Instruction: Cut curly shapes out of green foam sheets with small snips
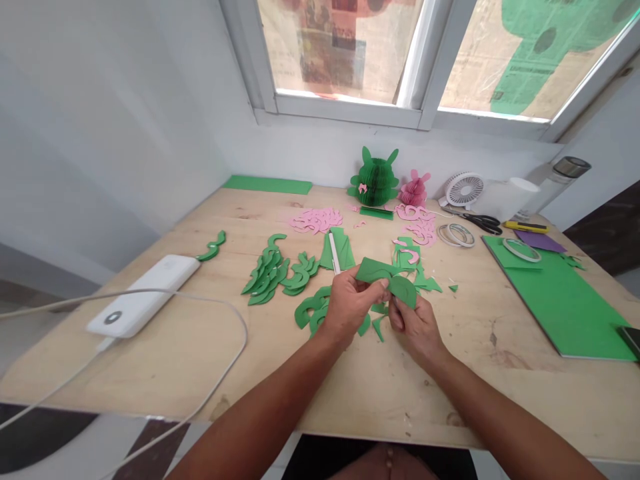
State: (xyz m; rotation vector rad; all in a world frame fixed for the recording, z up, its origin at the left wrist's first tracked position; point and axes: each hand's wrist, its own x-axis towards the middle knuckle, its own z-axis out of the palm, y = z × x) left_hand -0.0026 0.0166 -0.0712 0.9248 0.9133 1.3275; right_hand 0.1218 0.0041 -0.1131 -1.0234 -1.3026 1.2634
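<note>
My left hand (350,297) is closed in a pinch on a piece of green paper (374,269) marked with curved lines. My right hand (414,327) is closed at the rounded end (404,291) of that paper, its fingers partly hidden under it. Under and beside my left hand lie curved green paper cutouts (304,313). Two more piles of green cutouts, one leafy pile (267,272) and a smaller one (301,275), sit to the left. Just beyond my hands a white pen (334,253) rests on green paper. Green scraps (427,281) are scattered near my right hand.
Pink cutouts (316,220) lie farther back. A green honeycomb paper figure (376,179) and a pink one (414,190) stand by the wall. Black scissors (483,221), tape rolls (460,235) and green sheets (565,300) are at right. A white power bank (145,293) with a cable is at left.
</note>
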